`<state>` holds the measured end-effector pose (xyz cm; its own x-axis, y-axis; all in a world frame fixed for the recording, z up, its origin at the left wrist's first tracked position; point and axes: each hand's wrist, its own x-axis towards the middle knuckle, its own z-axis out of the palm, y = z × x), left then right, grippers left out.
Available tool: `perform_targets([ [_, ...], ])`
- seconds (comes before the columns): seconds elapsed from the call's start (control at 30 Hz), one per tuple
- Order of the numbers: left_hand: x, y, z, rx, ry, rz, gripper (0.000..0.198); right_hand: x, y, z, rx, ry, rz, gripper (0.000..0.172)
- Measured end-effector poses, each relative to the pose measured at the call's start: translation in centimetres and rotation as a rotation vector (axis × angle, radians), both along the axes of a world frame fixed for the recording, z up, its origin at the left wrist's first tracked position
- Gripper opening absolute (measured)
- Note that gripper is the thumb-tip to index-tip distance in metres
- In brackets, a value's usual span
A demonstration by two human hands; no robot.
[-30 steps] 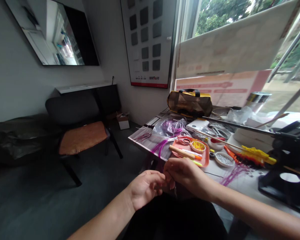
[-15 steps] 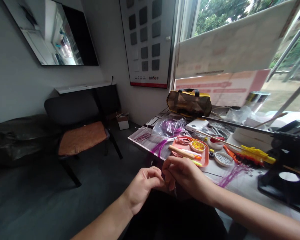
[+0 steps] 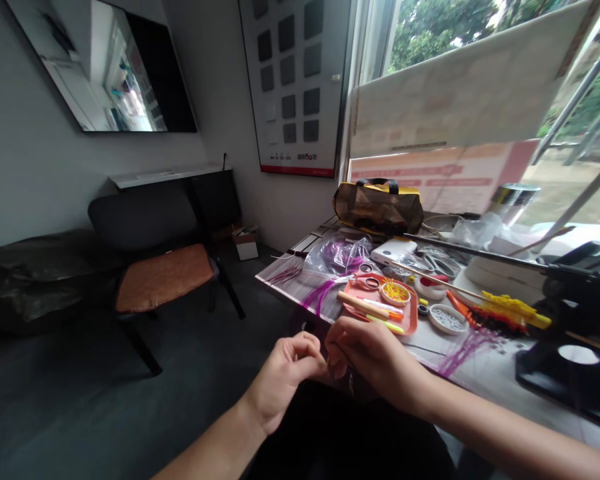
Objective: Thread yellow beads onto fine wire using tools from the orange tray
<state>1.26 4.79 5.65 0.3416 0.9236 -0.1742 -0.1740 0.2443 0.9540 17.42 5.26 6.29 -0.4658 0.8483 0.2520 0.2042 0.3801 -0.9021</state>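
Above my lap, close to the table's front edge, my left hand [image 3: 297,367] is closed in a pinch, thumb against curled fingers. My right hand [image 3: 363,353] is pinched too, its fingertips almost meeting those of the left. Whatever thin thing they may hold is too small and dark to make out. Just beyond the hands is an orange tray [image 3: 411,313] with a wooden stick [image 3: 363,305], pens [image 3: 385,325], scissors [image 3: 367,283] and a small dish of yellow-orange bits [image 3: 395,291]. Purple strands [image 3: 320,293] lie left of the tray.
Right of the tray are a dish of small grey pieces [image 3: 449,319], more purple strands [image 3: 467,350], a yellow-and-orange bundle [image 3: 515,310] and a black stand [image 3: 570,360]. A mesh bag [image 3: 380,207] sits at the back. A chair [image 3: 165,277] stands left.
Both hands have barely shifted. The right hand's fingers have curled in slightly closer to the left fingertips; the things on the table stay where they were.
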Motion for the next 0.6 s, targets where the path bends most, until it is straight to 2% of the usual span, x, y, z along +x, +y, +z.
perform_targets([
  [0.07, -0.1, -0.4, 0.3, 0.306, 0.22, 0.057, 0.016, -0.1, 0.0, -0.1, -0.1, 0.063, 0.009, 0.016],
  [0.17, -0.3, -1.0, 0.4, 0.87, 0.612, 0.128, 0.018, -0.4, 0.0, -0.2, -0.241, 0.174, 0.034, 0.016],
  [0.3, -0.7, -1.5, 0.1, 1.358, 0.794, 0.169, 0.019, -0.7, 0.1, 0.1, -0.349, 0.222, 0.046, 0.027],
  [0.47, -1.3, -1.3, -0.3, 1.711, 0.832, 0.092, 0.014, -1.2, 0.4, 0.5, -0.483, 0.237, 0.067, 0.035],
  [0.6, -1.5, -1.1, -0.4, 1.81, 0.843, 0.084, 0.012, -1.4, 0.7, 0.8, -0.569, 0.244, 0.07, 0.037],
])
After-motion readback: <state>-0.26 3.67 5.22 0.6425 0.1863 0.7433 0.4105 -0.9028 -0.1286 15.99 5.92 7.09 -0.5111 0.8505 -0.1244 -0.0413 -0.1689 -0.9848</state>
